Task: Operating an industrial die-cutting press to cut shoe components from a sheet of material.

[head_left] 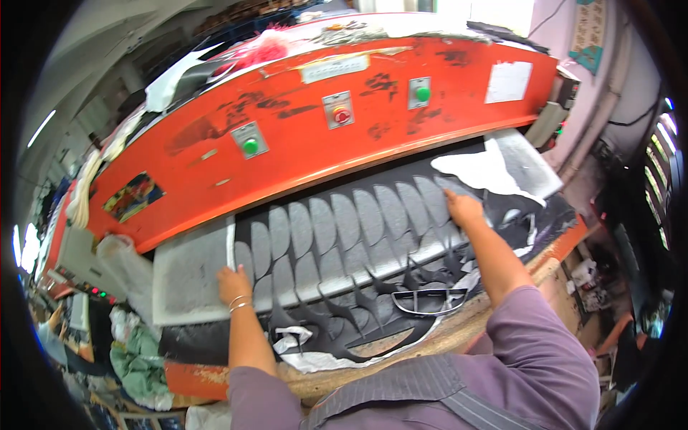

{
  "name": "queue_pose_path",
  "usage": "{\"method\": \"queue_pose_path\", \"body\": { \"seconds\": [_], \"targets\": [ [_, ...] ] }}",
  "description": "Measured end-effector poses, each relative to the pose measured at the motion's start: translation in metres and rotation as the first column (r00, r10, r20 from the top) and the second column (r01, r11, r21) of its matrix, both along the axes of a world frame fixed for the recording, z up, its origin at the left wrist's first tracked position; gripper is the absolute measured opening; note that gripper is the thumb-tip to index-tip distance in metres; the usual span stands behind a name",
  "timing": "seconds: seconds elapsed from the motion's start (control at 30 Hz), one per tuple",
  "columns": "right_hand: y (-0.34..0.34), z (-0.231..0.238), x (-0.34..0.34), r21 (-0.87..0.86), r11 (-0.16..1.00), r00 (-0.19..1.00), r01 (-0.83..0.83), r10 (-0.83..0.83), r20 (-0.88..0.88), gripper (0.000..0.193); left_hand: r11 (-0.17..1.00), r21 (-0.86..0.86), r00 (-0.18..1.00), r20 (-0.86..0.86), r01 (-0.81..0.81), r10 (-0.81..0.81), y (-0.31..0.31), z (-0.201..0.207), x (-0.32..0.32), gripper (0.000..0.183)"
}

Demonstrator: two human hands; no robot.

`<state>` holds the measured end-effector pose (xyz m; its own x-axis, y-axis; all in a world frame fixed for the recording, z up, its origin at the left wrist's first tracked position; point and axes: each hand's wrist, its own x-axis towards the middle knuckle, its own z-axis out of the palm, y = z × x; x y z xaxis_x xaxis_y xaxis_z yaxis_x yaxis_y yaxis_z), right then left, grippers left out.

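Observation:
A black fabric sheet (279, 261) with rows of curved, leaf-shaped outlines lies on the pale bed of a red press. At its left end, beside a white edge strip (231, 244), my left hand (233, 288) has thumb and fingers closed on the sheet's border. My right hand (467, 209) rests on the far right part of the sheet, a finger stretched out over the last curved shapes. Strips of cut black fabric (337, 315) droop over the near edge. Among them sits a half-moon cutting die (430, 302), which neither hand touches.
The red press beam (294, 136) spans the far side, with green buttons (250, 146) and a red one (342, 115). White cloth (480, 172) lies at the bed's right. A wooden ledge (473, 326) runs along the front. Green cloth (143, 365) is bundled at lower left.

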<state>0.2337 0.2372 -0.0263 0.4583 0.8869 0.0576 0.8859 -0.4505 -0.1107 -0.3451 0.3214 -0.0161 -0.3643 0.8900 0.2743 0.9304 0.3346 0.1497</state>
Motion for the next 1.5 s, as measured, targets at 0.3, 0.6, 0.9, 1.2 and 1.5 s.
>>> {"method": "queue_pose_path", "body": {
  "seconds": [0.3, 0.6, 0.9, 1.2, 1.5],
  "targets": [
    [-0.050, -0.001, -0.001, -0.029, 0.998, 0.996, -0.063, 0.065, 0.066, 0.038, 0.966, -0.104, 0.972, 0.019, 0.236, -0.235, 0.017, -0.015, -0.038, 0.021],
    [-0.154, 0.001, 0.013, -0.095, 0.995, 1.000, -0.017, 0.018, 0.009, 0.039, 0.918, -0.031, 0.918, -0.008, 0.396, -0.397, -0.064, -0.009, -0.078, 0.019],
    [-0.201, -0.008, 0.027, -0.138, 0.986, 0.995, -0.095, 0.096, 0.000, 0.035, 0.917, -0.215, 0.941, 0.087, 0.337, -0.326, -0.132, 0.010, -0.069, 0.018],
    [-0.228, 0.015, 0.011, 0.085, 0.990, 0.972, -0.112, 0.127, -0.197, 0.033, 0.912, -0.163, 0.918, 0.194, 0.377, -0.345, -0.135, -0.002, -0.101, 0.017],
    [-0.086, 0.036, -0.091, 0.382, 0.805, 0.848, -0.453, 0.522, -0.093, 0.044, 0.831, 0.262, 0.785, 0.280, 0.490, -0.552, -0.052, 0.014, -0.067, 0.024]
  ]
}}
